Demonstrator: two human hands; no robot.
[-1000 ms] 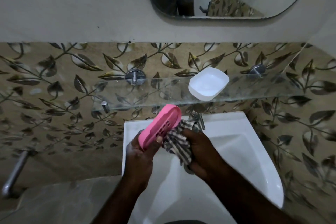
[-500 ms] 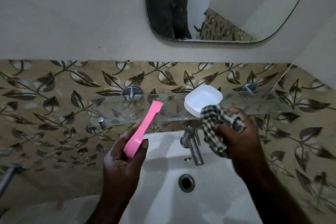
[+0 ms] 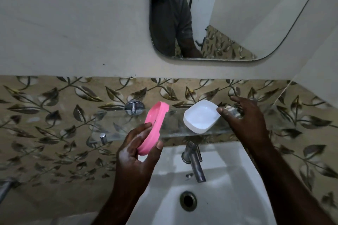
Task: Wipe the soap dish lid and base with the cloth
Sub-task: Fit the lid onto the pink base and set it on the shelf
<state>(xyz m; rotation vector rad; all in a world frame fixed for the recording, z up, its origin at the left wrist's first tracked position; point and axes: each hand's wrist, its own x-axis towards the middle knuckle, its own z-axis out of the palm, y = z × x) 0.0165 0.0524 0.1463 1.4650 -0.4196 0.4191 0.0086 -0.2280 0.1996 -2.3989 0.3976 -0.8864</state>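
Observation:
My left hand (image 3: 135,159) grips the lower end of the pink slotted soap dish part (image 3: 155,126) and holds it on edge, tilted, in front of the glass shelf (image 3: 173,130). The white soap dish part (image 3: 200,116) lies hollow side up on that shelf. Just to its right is my right hand (image 3: 245,117), fingers spread, with the thumb tip at the white rim. A small bit of the checked cloth (image 3: 232,110) shows on the shelf under that palm; the rest of it is hidden.
Below the shelf a white sink (image 3: 228,179) holds a steel tap (image 3: 194,160) and a drain (image 3: 188,200). A mirror (image 3: 237,14) hangs above on the wall. Steel shelf brackets (image 3: 134,107) stick out of the leaf-patterned tiles.
My right hand has risen to the shelf and opened over the cloth, which it held bunched before. My left hand has lifted the pink part toward the shelf.

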